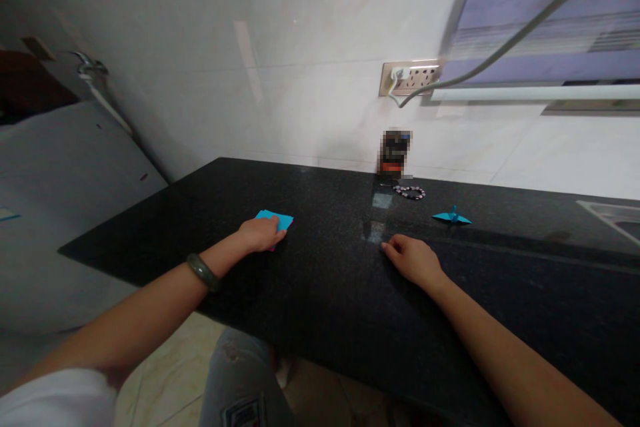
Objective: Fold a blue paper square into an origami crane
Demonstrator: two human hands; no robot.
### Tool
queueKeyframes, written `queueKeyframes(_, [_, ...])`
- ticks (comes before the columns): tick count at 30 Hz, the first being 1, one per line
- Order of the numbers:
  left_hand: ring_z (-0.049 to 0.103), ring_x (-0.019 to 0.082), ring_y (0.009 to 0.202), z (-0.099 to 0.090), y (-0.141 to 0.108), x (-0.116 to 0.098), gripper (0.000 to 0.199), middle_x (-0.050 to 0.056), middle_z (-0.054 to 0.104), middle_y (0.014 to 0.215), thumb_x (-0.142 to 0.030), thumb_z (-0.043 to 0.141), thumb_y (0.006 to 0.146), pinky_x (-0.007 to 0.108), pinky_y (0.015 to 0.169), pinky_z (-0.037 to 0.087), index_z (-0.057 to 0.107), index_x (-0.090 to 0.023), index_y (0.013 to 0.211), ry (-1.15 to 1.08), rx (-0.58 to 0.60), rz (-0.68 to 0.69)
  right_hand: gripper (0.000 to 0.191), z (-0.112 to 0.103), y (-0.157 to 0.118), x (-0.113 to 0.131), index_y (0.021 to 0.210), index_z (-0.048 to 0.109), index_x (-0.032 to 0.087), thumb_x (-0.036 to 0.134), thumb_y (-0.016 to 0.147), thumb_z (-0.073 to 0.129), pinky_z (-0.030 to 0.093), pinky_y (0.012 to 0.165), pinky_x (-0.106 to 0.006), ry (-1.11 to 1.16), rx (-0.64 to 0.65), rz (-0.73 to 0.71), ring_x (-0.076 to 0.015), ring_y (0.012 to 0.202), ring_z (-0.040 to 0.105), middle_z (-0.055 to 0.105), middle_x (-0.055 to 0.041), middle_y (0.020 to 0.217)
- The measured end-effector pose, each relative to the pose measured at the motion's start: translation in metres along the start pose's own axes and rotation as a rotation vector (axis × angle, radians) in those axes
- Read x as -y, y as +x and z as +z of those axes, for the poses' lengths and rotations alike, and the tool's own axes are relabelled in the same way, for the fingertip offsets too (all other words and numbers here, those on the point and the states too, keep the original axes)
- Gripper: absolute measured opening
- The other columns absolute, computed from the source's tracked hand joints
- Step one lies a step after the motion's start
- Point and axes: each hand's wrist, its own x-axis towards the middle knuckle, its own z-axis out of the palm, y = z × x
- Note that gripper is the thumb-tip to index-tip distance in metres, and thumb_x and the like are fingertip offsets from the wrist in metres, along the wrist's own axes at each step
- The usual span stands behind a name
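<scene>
My left hand is closed on a small stack of coloured paper at the left part of the black countertop. The top sheet is bright blue, and a bit of pink or purple shows at the lower edge. My right hand rests on the countertop with its fingers curled in, and nothing shows in it. Beyond it to the right stands a blue folded paper crane, wings spread, apart from the hand.
A beaded bracelet lies near the wall in front of a blurred dark upright object. On the wall is a socket panel with a plug and grey cable. A sink edge shows at far right; a white appliance stands left.
</scene>
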Motion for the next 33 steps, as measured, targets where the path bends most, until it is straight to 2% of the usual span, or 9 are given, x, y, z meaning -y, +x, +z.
queueKeyframes(4, [0.058,0.029,0.090,-0.005,0.003,0.002,0.053,0.019,0.061,0.102,-0.053,0.035,0.076,0.036,0.075,0.042,0.055,-0.013,0.103,0.026,0.013,0.062,0.034,0.000,0.000,0.000,0.071,0.061,0.021,0.047,0.080,0.041,0.030,0.053,-0.025,0.003,-0.006,-0.013,-0.0170,0.065,0.057,0.062,-0.0040,0.068])
queueKeyframes(12, [0.060,0.025,0.083,-0.017,0.005,0.001,0.035,0.015,0.066,0.089,-0.041,0.043,0.075,0.032,0.072,0.042,0.066,-0.014,0.080,0.028,0.057,0.109,0.033,-0.002,-0.001,0.000,0.071,0.061,0.021,0.046,0.080,0.041,0.030,0.052,-0.024,-0.002,0.007,-0.010,-0.0166,0.065,0.056,0.061,-0.0040,0.067])
queueKeyframes(18, [0.060,0.029,0.083,-0.022,0.004,0.003,0.030,0.018,0.064,0.090,-0.034,0.048,0.075,0.034,0.069,0.042,0.066,-0.011,0.082,0.027,0.067,0.094,0.033,-0.001,-0.001,0.000,0.072,0.061,0.021,0.047,0.080,0.041,0.030,0.053,-0.024,-0.006,-0.007,-0.024,-0.0169,0.065,0.056,0.061,-0.0040,0.067])
queueKeyframes(20, [0.059,0.028,0.085,-0.022,0.004,0.006,0.027,0.017,0.064,0.090,-0.033,0.049,0.077,0.034,0.071,0.042,0.065,-0.012,0.083,0.024,0.073,0.080,0.033,-0.001,-0.001,0.000,0.072,0.061,0.021,0.046,0.080,0.041,0.030,0.053,-0.024,-0.007,-0.004,-0.025,-0.0167,0.065,0.056,0.061,-0.0041,0.067])
queueKeyframes(24, [0.057,0.019,0.086,-0.023,0.006,0.016,0.026,0.008,0.060,0.096,-0.033,0.049,0.081,0.037,0.076,0.045,0.058,-0.013,0.094,0.004,0.098,0.049,0.034,-0.001,-0.001,0.000,0.072,0.062,0.021,0.047,0.080,0.041,0.030,0.053,-0.024,-0.004,0.003,-0.017,-0.0169,0.065,0.056,0.062,-0.0042,0.067])
queueKeyframes(26, [0.056,0.021,0.087,-0.022,0.007,0.022,0.025,0.009,0.060,0.094,-0.032,0.051,0.080,0.038,0.077,0.044,0.060,-0.011,0.091,-0.019,0.094,0.032,0.033,-0.002,-0.001,0.000,0.072,0.062,0.021,0.047,0.080,0.042,0.030,0.053,-0.024,-0.002,0.003,-0.009,-0.0172,0.066,0.056,0.062,-0.0043,0.068])
queueKeyframes(29, [0.055,0.021,0.091,-0.019,0.008,0.026,0.029,0.009,0.056,0.104,-0.030,0.050,0.081,0.039,0.077,0.046,0.054,-0.013,0.104,-0.053,0.082,0.013,0.033,-0.002,-0.001,0.000,0.071,0.061,0.022,0.047,0.079,0.042,0.029,0.052,-0.024,0.002,0.007,-0.008,-0.0170,0.065,0.056,0.062,-0.0041,0.068])
queueKeyframes(31, [0.056,0.022,0.088,-0.016,0.008,0.027,0.029,0.009,0.059,0.098,-0.034,0.050,0.080,0.037,0.075,0.045,0.058,-0.012,0.098,-0.072,0.066,0.010,0.033,-0.002,-0.001,-0.001,0.071,0.061,0.022,0.046,0.080,0.042,0.029,0.052,-0.024,0.005,0.002,-0.014,-0.0169,0.065,0.056,0.061,-0.0040,0.067])
queueKeyframes(33, [0.058,0.024,0.081,-0.014,0.008,0.027,0.030,0.010,0.063,0.083,-0.038,0.051,0.077,0.033,0.071,0.043,0.064,-0.012,0.080,-0.089,0.045,0.016,0.033,-0.001,0.000,-0.001,0.071,0.061,0.022,0.046,0.080,0.041,0.029,0.052,-0.024,0.006,0.001,-0.021,-0.0169,0.064,0.055,0.061,-0.0039,0.067])
